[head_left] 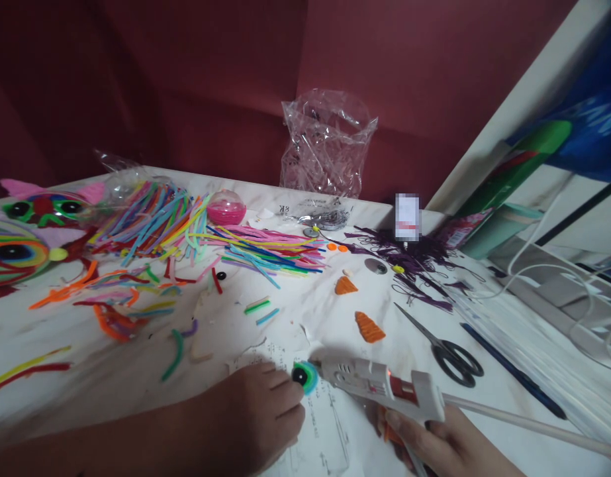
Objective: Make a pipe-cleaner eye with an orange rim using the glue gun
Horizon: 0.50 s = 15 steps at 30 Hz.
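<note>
My left hand (pixel 263 414) is closed at the front of the table, its curled fingers pinching the edge of a small eye piece (pixel 310 377). That piece has a black centre with green and blue rings of fuzzy pipe cleaner. In my right hand (pixel 429 437) is a white hot glue gun (pixel 365 379), my fingers wrapped around its handle at the orange trigger. The gun's nozzle points left and meets or nearly meets the eye piece's right edge. A long glue stick (pixel 523 423) runs out of the gun's back. Under the hands lies a printed paper sheet (pixel 329 424).
Scissors (pixel 457 361) and a dark blue pen (pixel 514 371) lie at right. Two orange pieces (pixel 369 327) sit ahead of the gun. Pipe cleaners (pixel 156 222), purple threads (pixel 419 252) and a clear plastic bag (pixel 325 152) spread along the back. Decorated masks (pixel 17 255) lie at left.
</note>
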Motion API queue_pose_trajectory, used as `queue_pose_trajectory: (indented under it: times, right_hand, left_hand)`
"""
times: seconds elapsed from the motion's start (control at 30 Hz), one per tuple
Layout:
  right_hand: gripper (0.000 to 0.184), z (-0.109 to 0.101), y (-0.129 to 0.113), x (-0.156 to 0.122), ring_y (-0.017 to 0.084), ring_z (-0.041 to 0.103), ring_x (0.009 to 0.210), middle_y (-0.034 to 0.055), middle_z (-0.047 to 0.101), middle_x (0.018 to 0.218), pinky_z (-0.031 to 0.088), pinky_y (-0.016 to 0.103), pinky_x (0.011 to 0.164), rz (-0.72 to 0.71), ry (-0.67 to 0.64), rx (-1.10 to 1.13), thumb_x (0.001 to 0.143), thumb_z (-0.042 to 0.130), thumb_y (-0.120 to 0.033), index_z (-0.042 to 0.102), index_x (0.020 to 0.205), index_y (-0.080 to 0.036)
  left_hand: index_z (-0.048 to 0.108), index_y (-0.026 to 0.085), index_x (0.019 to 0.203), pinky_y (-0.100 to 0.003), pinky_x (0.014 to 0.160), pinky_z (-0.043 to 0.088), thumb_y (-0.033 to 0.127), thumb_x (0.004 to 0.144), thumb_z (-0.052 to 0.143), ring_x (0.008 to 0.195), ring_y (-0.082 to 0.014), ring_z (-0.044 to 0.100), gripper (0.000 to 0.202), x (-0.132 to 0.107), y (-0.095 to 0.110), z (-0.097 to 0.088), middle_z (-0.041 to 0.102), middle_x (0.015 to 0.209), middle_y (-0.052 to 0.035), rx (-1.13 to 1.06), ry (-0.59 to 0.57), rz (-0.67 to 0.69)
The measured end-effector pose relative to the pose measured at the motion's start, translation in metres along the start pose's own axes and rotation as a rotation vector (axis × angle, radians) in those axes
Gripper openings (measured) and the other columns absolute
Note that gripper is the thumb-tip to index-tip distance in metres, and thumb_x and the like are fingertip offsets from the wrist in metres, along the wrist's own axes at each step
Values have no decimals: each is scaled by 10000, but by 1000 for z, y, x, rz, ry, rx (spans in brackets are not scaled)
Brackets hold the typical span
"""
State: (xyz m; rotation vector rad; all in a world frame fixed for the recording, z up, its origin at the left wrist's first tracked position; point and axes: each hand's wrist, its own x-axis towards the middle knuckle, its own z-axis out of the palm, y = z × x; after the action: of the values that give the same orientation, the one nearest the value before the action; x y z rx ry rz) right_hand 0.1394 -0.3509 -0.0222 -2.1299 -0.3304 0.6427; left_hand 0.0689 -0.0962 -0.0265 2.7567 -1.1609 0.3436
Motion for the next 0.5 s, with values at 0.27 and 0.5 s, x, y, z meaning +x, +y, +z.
queue_pose_trajectory:
  times: [0.27, 0.5]
  right_hand:
    - [456, 0, 1, 0, 113, 425, 499, -25, 477, 528, 397, 222, 487, -7, -1, -6, 735, 557, -630, 565, 661, -180]
    - [457, 0, 0, 0, 119, 431, 506, -23, 478, 532, 398, 222, 488, -12, 3, -11, 733, 558, -633, 551, 643, -185]
  left_hand:
    - [470, 174, 736, -327, 596, 349, 159, 898, 469, 659, -173, 448, 163, 0, 0, 1, 523, 753, -25, -2, -16, 12]
    - [478, 177, 736, -325, 606, 354, 166, 892, 489, 666, -172, 453, 156, 0, -1, 0, 532, 760, -24, 14, -8, 8]
